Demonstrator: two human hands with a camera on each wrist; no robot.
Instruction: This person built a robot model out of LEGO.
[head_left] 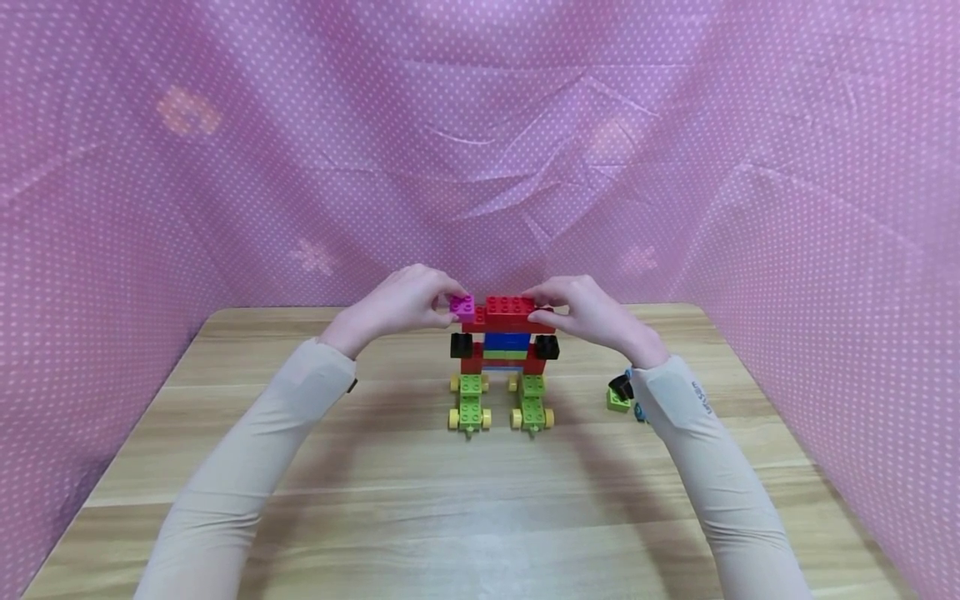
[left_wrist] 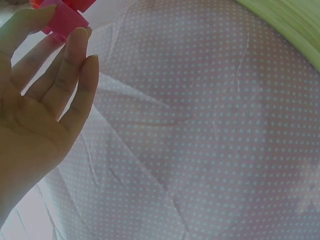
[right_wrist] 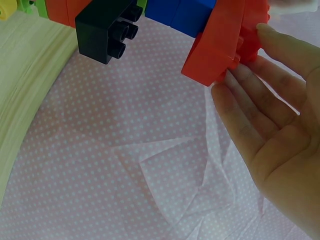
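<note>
Tabletop point(head_left: 300, 467): hands point(head_left: 397, 304) pinching brick model point(head_left: 504, 350).

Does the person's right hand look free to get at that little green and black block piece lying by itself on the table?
Probably yes, once it lets go. The right hand now grips the red top brick of the model, and the loose green and black piece lies just beside that forearm on the table, with nothing between.
</note>
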